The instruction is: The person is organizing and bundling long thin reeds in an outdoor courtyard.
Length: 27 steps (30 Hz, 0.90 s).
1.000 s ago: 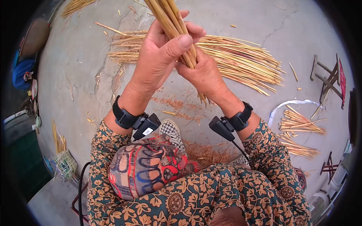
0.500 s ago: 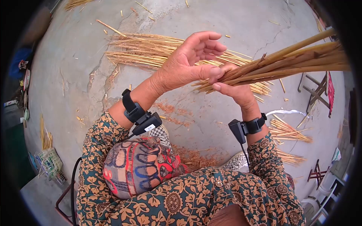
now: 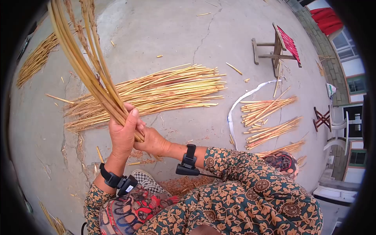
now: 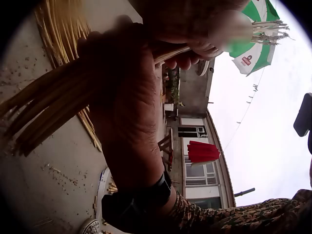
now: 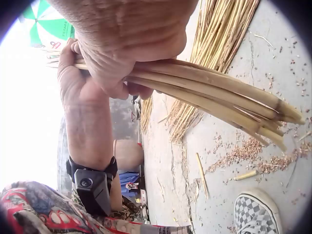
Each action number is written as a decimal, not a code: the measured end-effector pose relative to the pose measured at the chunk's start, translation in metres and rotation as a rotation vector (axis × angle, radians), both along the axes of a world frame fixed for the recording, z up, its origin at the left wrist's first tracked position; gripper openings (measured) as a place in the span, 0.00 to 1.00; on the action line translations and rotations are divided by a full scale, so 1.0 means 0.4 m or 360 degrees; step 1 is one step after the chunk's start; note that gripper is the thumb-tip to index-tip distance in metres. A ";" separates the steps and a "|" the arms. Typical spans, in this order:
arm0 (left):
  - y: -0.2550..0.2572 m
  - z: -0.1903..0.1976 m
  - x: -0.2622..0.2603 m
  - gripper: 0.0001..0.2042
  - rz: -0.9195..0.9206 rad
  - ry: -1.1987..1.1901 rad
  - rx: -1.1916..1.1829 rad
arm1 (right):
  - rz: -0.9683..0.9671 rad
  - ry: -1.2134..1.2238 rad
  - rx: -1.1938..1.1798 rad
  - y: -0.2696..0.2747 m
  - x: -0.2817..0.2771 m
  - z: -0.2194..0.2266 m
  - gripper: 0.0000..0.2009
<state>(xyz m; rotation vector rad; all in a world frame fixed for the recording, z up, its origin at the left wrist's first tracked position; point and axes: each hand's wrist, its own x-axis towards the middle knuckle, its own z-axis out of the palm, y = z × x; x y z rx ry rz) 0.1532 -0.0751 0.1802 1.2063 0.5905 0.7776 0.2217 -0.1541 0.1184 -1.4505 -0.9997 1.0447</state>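
Observation:
A bundle of long dry stalks [image 3: 84, 74] slants up to the far left in the head view. My left hand [image 3: 122, 135] grips it low down, thumb laid across the front and fingertips showing behind. Just below, my right hand [image 3: 153, 142] holds the bundle close to its cut ends, touching the left hand. In the right wrist view, the cut ends of the stalks [image 5: 214, 95] stick out past my right hand [image 5: 131, 44], over the floor. The left wrist view is dark, with my right hand [image 4: 126, 97] around the stalks.
A large pile of stalks [image 3: 164, 90] lies on the concrete floor beyond my hands. Shorter cut bundles [image 3: 270, 109] and a white strip [image 3: 235, 105] lie to the right, near a folding stool [image 3: 276, 49]. Another stalk pile [image 3: 37, 60] is at far left. Reddish debris [image 3: 184, 186] surrounds my shoe [image 3: 147, 180].
The bundle swung from upright to pointing right, then over to the upper left. My left hand, loosely spread half a second ago, now grips it beside the right. The head view has turned right.

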 end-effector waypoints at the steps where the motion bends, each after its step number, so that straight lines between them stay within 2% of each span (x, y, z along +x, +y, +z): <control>1: -0.002 0.005 -0.015 0.07 0.0007 -0.0060 0.0000 | -0.0052 0.0047 0.0041 -0.017 -0.021 -0.003 0.19; 3: -0.006 0.019 -0.016 0.07 -0.0023 -0.0061 0.0078 | 0.0029 0.0071 0.0022 -0.033 -0.020 0.003 0.18; 6: -0.004 0.018 -0.037 0.17 -0.0183 0.0020 0.0095 | 0.0086 0.0154 0.0133 -0.034 -0.024 0.009 0.18; 9: -0.008 0.075 -0.007 0.33 -0.0401 0.0031 0.0485 | -0.0001 0.0369 0.0188 -0.021 -0.019 0.023 0.16; 10: -0.002 0.077 -0.013 0.44 -0.0448 0.0131 0.0478 | -0.0120 0.0607 0.0292 -0.019 -0.010 0.039 0.14; 13: 0.023 0.050 -0.021 0.39 -0.0395 0.0022 0.0526 | -0.0322 0.0804 0.0307 -0.008 0.076 0.090 0.13; 14: 0.028 0.039 -0.029 0.31 -0.0268 0.0198 0.0528 | -0.0401 0.0726 0.0365 0.007 0.116 0.094 0.14; 15: 0.045 0.019 -0.045 0.29 -0.0297 0.0299 0.0498 | -0.0473 0.0643 0.0425 0.023 0.162 0.101 0.15; 17: 0.075 -0.019 -0.073 0.24 -0.0342 0.0517 0.0440 | -0.0608 0.0501 0.0589 0.020 0.265 0.188 0.15; 18: 0.064 -0.025 -0.077 0.20 -0.0314 0.0492 0.0445 | -0.0666 0.0471 0.0647 0.012 0.308 0.234 0.16; 23: 0.088 -0.047 -0.117 0.16 -0.0535 0.0662 0.0324 | -0.0946 0.0355 0.0964 -0.016 0.585 0.345 0.15; 25: 0.100 -0.057 -0.138 0.16 -0.0581 0.0743 0.0283 | -0.1110 0.0130 0.1020 -0.079 0.727 0.388 0.14; 27: 0.109 -0.080 -0.169 0.16 -0.0605 0.0824 0.0248 | -0.1252 0.0089 0.1064 -0.175 0.825 0.426 0.14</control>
